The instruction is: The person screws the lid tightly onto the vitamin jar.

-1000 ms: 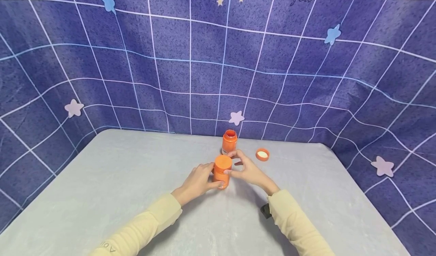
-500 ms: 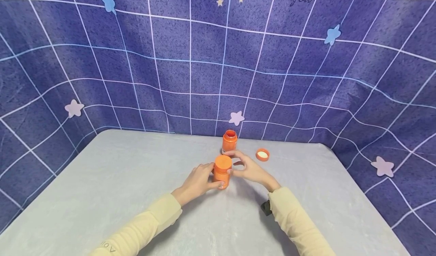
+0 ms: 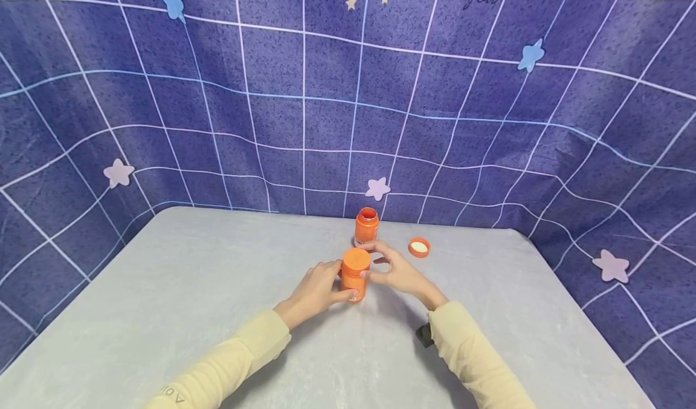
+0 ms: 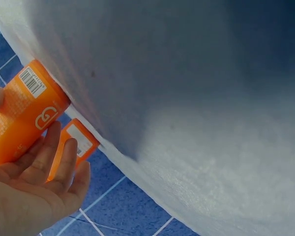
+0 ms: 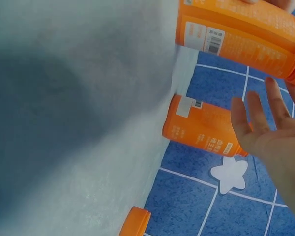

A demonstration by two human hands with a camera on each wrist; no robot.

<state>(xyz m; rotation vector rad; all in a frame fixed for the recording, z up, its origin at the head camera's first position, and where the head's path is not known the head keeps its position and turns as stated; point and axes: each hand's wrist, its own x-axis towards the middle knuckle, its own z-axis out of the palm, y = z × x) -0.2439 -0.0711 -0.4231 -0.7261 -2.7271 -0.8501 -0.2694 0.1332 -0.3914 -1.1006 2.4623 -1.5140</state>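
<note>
An orange plastic bottle (image 3: 353, 283) with its screw lid (image 3: 356, 260) on stands upright near the table's middle. My left hand (image 3: 311, 289) grips its body, thumb on the near side and fingers around the left; the left wrist view shows a barcode label on the bottle (image 4: 32, 105). Around the lid's right side curl the thumb and index finger of my right hand (image 3: 401, 274), while its other fingers extend loosely in the right wrist view. Behind stands a second orange bottle (image 3: 366, 226), uncapped, its mouth showing.
A loose orange lid (image 3: 419, 247) with a pale lining lies inside-up at the back right. The grey tabletop (image 3: 217, 258) ends at a blue-purple curtain (image 3: 272, 119) with grid lines and stars. A small black object (image 3: 425, 335) shows beside the right sleeve.
The right thumb slid back along the lid's edge, then came forward onto it again, with small shifts of the wrist. The left hand and both bottles kept their places.
</note>
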